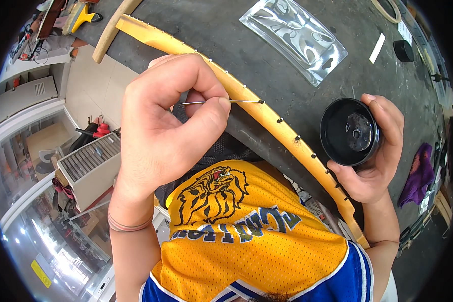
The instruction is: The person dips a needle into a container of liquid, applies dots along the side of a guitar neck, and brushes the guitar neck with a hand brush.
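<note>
A long, golden-yellow wooden strip (226, 80) runs diagonally across the table's near edge, with small dots along it. The dots toward its upper left are white; those toward the lower right are covered by black blobs. Pinched between the thumb and fingers of my left hand (173, 118) is a thin metal needle (246, 101). Its dark tip meets the strip at one of the dots. My right hand (375, 161) is wrapped around a small round black cup (332, 133), tilted so its inside shows. A glossy dark patch lies on the cup's bottom.
A clear plastic blister pack (297, 40) lies on the dark table (206, 27). A wooden bar (110, 38) crosses under the strip's far end, near a yellow-handled brush (83, 17). At right are a black round lid (403, 51), a white strip (377, 48) and a purple cloth (417, 176).
</note>
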Demonstrator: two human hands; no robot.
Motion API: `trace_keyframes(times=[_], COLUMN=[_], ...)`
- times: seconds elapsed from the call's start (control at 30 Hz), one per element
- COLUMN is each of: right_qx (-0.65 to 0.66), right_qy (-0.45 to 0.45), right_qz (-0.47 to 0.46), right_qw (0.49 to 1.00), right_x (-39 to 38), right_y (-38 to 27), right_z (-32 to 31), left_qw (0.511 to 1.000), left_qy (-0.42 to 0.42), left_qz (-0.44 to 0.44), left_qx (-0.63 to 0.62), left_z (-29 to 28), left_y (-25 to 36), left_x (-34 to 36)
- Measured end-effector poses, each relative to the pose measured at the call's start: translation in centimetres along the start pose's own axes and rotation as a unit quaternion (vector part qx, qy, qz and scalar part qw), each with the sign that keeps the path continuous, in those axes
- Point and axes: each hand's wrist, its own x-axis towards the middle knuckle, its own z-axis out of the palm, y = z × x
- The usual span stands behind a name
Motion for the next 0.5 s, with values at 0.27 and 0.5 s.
trace_keyframes(times=[0.27, 0.5], right_qx=[0.000, -0.001], right_qy=[-0.002, -0.005], right_qz=[-0.006, -0.012], right_qw=[1.000, 1.000], right_x=[0.2, 0.2], right_y=[-0.1, -0.1], right_z=[0.0, 0.1], left_qw=[1.000, 0.996], left_qy=[0.004, 0.014], left_qz=[-0.011, -0.036], left_qx=[-0.016, -0.080], left_z=[0.0, -0.8], left_y=[0.3, -0.5], left_x=[0.0, 0.2])
